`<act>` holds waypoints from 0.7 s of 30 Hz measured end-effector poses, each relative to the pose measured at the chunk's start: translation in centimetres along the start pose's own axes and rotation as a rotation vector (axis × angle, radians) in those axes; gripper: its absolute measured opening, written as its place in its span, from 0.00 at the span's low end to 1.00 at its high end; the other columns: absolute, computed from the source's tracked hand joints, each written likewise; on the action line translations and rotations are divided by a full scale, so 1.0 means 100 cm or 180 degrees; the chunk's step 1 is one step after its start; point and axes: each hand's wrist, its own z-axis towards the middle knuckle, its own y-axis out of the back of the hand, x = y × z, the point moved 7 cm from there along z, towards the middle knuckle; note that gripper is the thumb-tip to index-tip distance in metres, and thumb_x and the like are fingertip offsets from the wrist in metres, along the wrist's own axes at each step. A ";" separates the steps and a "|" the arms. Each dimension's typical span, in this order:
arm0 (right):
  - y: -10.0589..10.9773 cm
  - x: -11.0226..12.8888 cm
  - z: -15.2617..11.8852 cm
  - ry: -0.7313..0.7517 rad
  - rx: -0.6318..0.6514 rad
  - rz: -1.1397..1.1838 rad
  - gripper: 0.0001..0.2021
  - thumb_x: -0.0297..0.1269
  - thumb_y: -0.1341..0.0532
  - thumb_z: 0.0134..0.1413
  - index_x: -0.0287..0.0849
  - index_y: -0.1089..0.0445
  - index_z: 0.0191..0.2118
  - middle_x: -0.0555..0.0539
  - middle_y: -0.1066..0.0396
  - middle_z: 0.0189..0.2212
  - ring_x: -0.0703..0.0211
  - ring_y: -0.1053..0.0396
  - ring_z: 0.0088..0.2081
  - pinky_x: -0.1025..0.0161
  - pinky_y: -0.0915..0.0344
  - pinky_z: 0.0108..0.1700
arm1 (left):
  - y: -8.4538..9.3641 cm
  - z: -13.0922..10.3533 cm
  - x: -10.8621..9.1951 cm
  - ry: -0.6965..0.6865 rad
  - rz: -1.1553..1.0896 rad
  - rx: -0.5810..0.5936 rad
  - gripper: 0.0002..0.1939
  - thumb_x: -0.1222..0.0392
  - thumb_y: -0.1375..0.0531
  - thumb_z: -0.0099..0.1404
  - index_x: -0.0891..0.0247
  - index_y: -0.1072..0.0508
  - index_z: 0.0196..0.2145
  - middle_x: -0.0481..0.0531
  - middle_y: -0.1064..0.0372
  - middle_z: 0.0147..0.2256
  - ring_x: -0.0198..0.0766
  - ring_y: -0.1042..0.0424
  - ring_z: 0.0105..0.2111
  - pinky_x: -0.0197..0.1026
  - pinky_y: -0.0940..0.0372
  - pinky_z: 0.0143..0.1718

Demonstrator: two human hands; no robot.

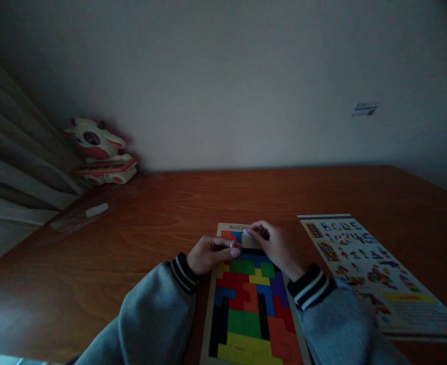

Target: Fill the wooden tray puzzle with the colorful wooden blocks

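A wooden tray puzzle lies in front of me, filled with flat block pieces in red, green, yellow, blue, black, orange and purple. Near its far end shows a patch of bare wood, with a black piece along the near side. My left hand is over the far left part of the tray, thumb and fingers pinched together; whatever is between them, if anything, I cannot make out. Over the far right part, my right hand has its fingertips closed beside the bare patch, and their contents are hidden.
A printed sheet with coloured block figures lies right of the tray on the brown wooden table. At the back left stands a cow-shaped toy with a keyboard, beside a curtain. A white strip lies near the left edge.
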 end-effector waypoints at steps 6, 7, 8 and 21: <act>-0.005 -0.002 0.002 0.0327 -0.0064 -0.0807 0.10 0.44 0.40 0.60 0.45 0.25 0.34 0.45 0.27 0.35 0.53 0.28 0.40 0.55 0.33 0.43 | -0.001 0.000 0.000 0.0100 0.0001 0.0010 0.26 0.42 0.31 0.54 0.67 0.20 0.40 0.57 0.22 0.37 0.41 0.25 0.36 0.41 0.32 0.40; -0.005 -0.003 0.002 0.0314 -0.0065 -0.0862 0.11 0.44 0.40 0.60 0.46 0.24 0.34 0.45 0.28 0.36 0.52 0.29 0.41 0.54 0.34 0.44 | -0.001 0.000 0.000 0.0112 -0.0015 0.0003 0.25 0.42 0.31 0.53 0.68 0.19 0.40 0.57 0.22 0.37 0.41 0.25 0.36 0.41 0.33 0.41; -0.005 -0.006 0.003 0.0289 -0.0056 -0.0872 0.11 0.45 0.40 0.59 0.46 0.24 0.34 0.44 0.28 0.36 0.52 0.29 0.41 0.53 0.34 0.45 | -0.001 0.000 0.000 0.0119 -0.0032 -0.0008 0.25 0.43 0.31 0.53 0.68 0.19 0.40 0.57 0.22 0.38 0.41 0.25 0.37 0.41 0.33 0.42; -0.001 -0.020 0.015 0.0100 0.0279 -0.0430 0.06 0.43 0.32 0.50 0.49 0.21 0.34 0.45 0.27 0.36 0.52 0.28 0.40 0.53 0.32 0.44 | 0.000 0.000 0.003 0.0110 0.0013 0.0013 0.24 0.44 0.31 0.54 0.67 0.20 0.40 0.56 0.22 0.37 0.41 0.25 0.37 0.42 0.33 0.43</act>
